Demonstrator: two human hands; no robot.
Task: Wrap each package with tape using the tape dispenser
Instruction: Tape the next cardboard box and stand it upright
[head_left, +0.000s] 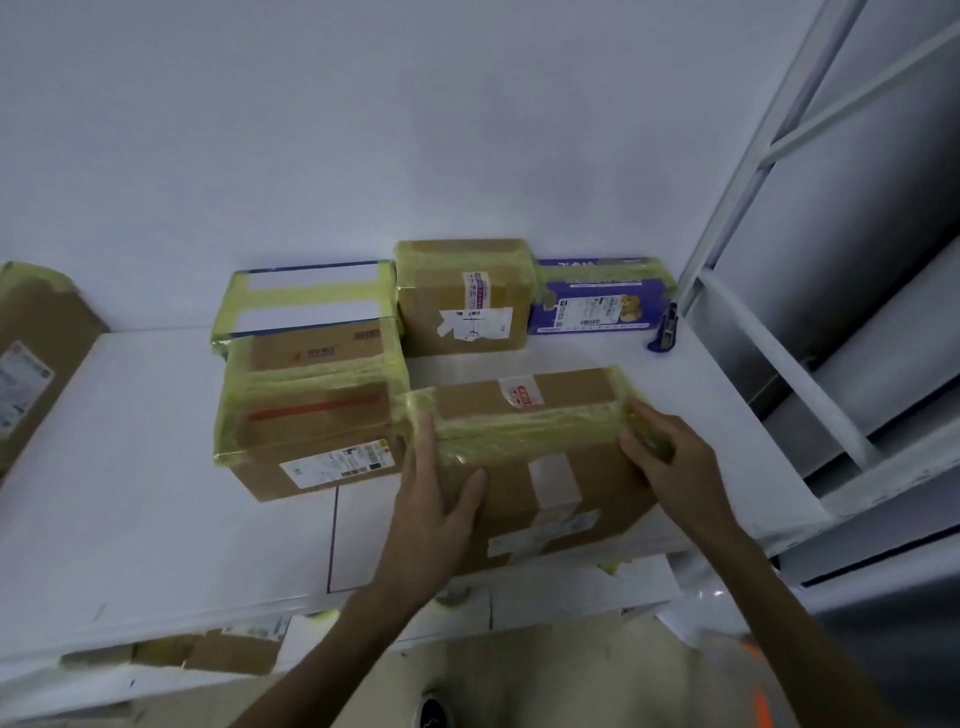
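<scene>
Both hands press flat against a brown cardboard box (535, 457) at the front of the white counter (130, 467). The left hand (436, 499) lies open on the box's near face at its left end, fingers stretched up to the top edge, thumb spread across the cardboard. The right hand (670, 462) cups the right end, fingers bent over the corner. Wrinkled, glossy yellowish tape (524, 426) runs along the box's upper edge under both hands. A red-and-white sticker (521, 391) sits on top and pale labels on the front; their print is too blurred to read.

Just left stands a taped box with a red stripe (311, 436), with a flatter white box (306, 301) stacked behind. Further back sit a cube-shaped box (462, 296) and a purple package (597, 301) printed with a cartoon animal. A blue tape dispenser (665, 330) rests at the counter's back right corner, well apart from the hands.
</scene>
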